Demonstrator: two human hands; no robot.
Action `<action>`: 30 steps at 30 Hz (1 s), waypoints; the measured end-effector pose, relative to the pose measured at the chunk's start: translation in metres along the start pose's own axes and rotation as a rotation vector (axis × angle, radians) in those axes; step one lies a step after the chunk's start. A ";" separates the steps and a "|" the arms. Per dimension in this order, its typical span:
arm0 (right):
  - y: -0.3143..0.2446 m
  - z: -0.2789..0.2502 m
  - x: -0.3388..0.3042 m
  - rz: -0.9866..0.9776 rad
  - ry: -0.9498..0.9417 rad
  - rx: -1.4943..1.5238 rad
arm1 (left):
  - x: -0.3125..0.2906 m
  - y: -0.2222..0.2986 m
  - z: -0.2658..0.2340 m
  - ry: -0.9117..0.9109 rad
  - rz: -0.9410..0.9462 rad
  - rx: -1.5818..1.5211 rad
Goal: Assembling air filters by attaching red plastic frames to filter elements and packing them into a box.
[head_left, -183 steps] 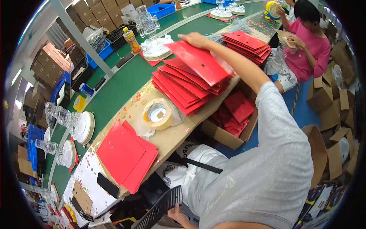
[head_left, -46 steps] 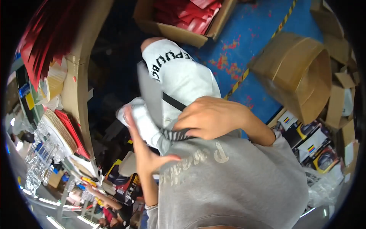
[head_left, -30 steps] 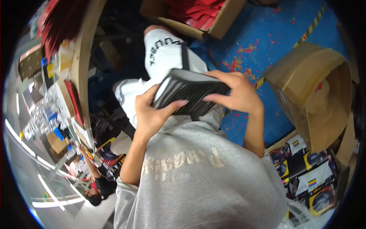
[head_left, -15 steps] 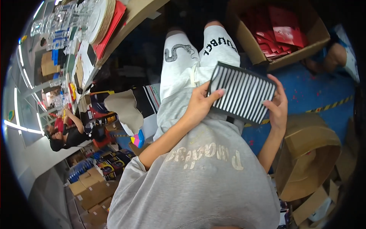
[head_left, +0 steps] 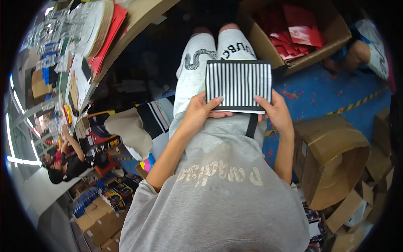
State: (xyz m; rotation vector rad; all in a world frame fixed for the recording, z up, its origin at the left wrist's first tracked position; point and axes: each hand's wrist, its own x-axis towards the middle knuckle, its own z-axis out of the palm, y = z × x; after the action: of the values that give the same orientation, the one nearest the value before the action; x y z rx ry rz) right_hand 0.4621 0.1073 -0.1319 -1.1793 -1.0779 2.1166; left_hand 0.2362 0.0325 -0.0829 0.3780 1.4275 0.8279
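Note:
A rectangular pleated air filter with a black frame and pale folds lies over my thighs, held at its near edge by both hands. My left hand grips the near left corner, thumb on top and fingers underneath. At the near right corner my right hand does the same, its thumb on the frame and most of its fingers hidden below. A thin white edge shows under the near side of the filter. Below it, a black strip lies on my grey shirt.
An open carton of red packets stands at the far right, near another person's leg. Further boxes sit by my right arm. At left are a table edge, a beige cloth-like piece and another person.
The filter has moved left and turned from a slant to nearly square with my body. Both hands have shifted from its sides to its near corners.

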 end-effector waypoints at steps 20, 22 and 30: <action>-0.005 0.038 0.002 -0.155 0.019 -0.119 | -0.007 -0.025 -0.037 0.140 0.171 -0.020; 0.001 0.033 0.001 -0.132 -0.052 -0.144 | -0.005 -0.025 -0.029 0.221 0.270 -0.125; 0.008 0.045 -0.008 0.002 -0.066 -0.061 | -0.007 -0.034 -0.026 0.236 0.305 0.040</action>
State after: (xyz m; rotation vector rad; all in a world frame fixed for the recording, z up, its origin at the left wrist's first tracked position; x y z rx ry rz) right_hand 0.4271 0.0789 -0.1199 -1.1466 -1.1787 2.1515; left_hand 0.2214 -0.0014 -0.1054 0.5516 1.6305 1.1208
